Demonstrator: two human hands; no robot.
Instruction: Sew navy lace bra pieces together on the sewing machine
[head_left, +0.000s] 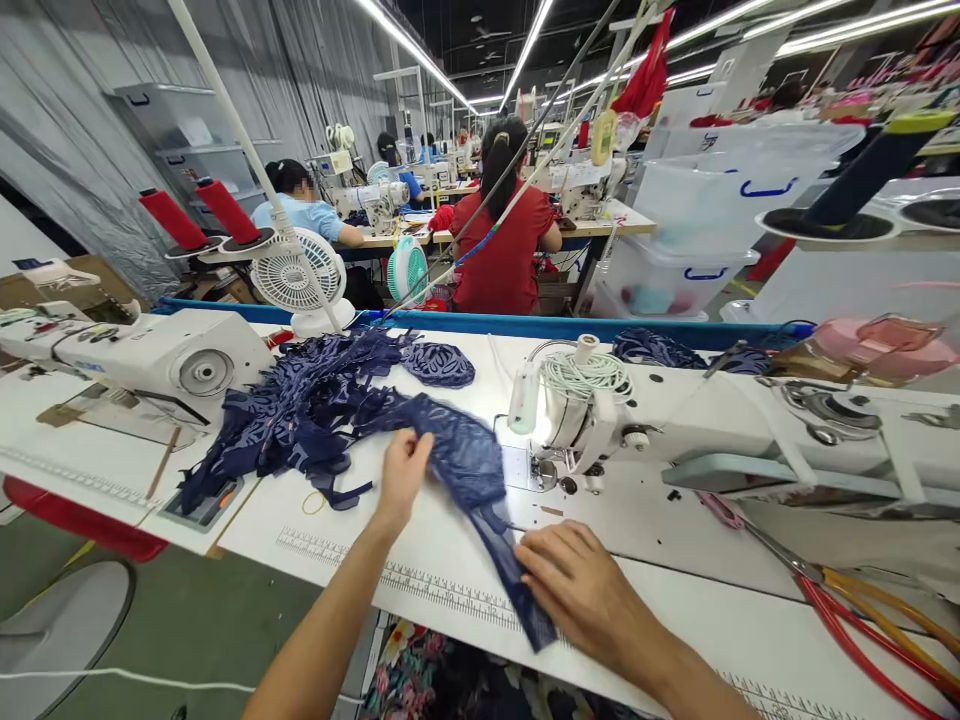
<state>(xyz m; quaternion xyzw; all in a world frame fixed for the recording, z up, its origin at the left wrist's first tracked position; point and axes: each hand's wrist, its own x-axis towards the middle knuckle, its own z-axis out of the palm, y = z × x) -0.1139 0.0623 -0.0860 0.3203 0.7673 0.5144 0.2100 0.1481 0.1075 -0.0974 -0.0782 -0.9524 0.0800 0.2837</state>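
Note:
A piece of navy blue lace (pixel 471 462) lies across the white sewing table (pixel 675 530) in front of the sewing machine's needle (pixel 551 470). My left hand (pixel 405 468) pinches the lace's upper edge, fingers closed on it. The fingers of my right hand (pixel 577 580) rest on the lace's lower end near the table's front edge, pressing it flat. A heap of more navy lace pieces (pixel 300 410) spreads to the left of my left hand.
The sewing machine (pixel 750 430) stands at right, with red-handled scissors (pixel 840 590) by the front edge. Another machine (pixel 150 350), a small white fan (pixel 300 275) and red thread cones (pixel 199 215) are at left. Other workers (pixel 506 230) sit beyond.

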